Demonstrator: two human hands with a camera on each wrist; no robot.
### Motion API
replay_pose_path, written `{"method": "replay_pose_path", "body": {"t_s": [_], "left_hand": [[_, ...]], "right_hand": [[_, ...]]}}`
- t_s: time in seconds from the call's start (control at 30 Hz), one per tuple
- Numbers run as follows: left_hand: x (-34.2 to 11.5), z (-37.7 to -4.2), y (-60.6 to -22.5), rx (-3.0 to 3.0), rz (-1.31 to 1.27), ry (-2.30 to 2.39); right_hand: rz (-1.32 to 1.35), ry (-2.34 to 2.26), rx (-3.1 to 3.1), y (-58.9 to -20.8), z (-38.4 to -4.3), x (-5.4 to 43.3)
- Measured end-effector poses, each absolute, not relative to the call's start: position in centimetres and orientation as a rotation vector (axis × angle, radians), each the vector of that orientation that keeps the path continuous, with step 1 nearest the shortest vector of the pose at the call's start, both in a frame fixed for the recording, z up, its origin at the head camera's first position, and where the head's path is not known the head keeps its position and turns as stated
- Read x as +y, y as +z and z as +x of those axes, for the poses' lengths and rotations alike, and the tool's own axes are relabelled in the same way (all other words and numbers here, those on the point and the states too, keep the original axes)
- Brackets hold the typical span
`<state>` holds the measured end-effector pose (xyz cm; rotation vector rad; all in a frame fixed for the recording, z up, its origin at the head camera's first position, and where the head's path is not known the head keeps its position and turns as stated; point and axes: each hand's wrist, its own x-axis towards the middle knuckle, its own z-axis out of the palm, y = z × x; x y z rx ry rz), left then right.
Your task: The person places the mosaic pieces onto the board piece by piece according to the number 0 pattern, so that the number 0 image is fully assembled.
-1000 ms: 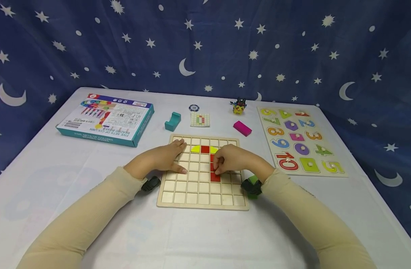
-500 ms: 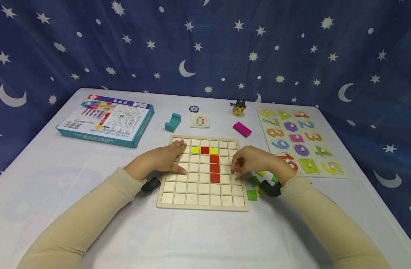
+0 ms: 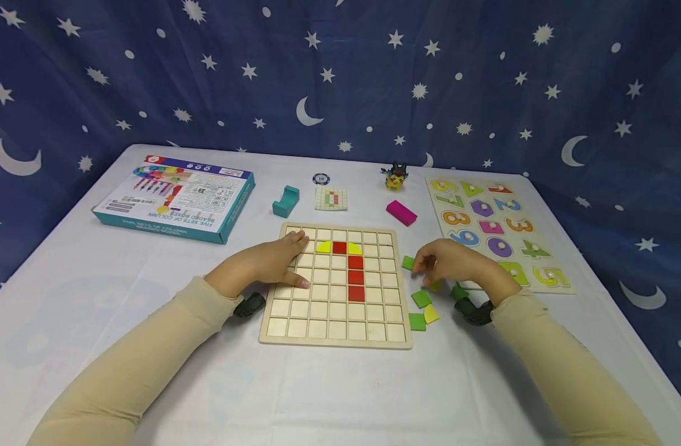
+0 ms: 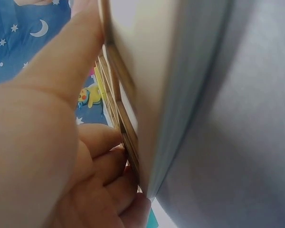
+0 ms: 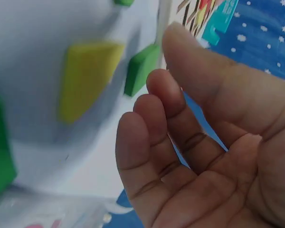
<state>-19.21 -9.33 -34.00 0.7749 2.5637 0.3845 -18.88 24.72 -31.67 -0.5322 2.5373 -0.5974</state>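
My left hand (image 3: 268, 263) rests on the left side of a wooden grid board (image 3: 328, 342), fingers spread. Several red square tiles (image 3: 355, 278) lie in the grid, one at the top and the others in a column. Yellow quarter-round tiles (image 3: 323, 247) flank the top one. Right of the board, my right hand (image 3: 448, 261) hovers over loose tiles with its fingers loosely bent. The right wrist view shows nothing between thumb and fingers; a green tile (image 5: 141, 70) and a yellow tile (image 5: 88, 78) lie close by.
A number puzzle board (image 3: 513, 286) lies at the right, near my right wrist. Behind the grid board are a pattern card (image 3: 331, 199), a teal block (image 3: 286, 202), a magenta block (image 3: 401, 213), a poker chip (image 3: 321, 179) and a small figurine (image 3: 395, 177). A box (image 3: 175, 198) lies back left.
My right hand has left the red tile column and moved right, off the board to the loose tiles, uncovering the column. My left hand has stayed in place.
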Motion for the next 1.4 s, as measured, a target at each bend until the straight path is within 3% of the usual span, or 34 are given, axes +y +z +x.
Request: {"method": "replay_pose_path", "body": {"t_s": [0.53, 1.4], "left_hand": [[-9.4, -19.3, -34.1, 2.568, 0.781, 0.389], [-9.4, -19.3, -34.0, 2.567, 0.777, 0.374]], "right_hand": [[-0.308, -0.585, 2.499, -32.3, -18.8, 25.8], [-0.378, -0.553, 2.482, -31.8, -18.0, 25.5]]}}
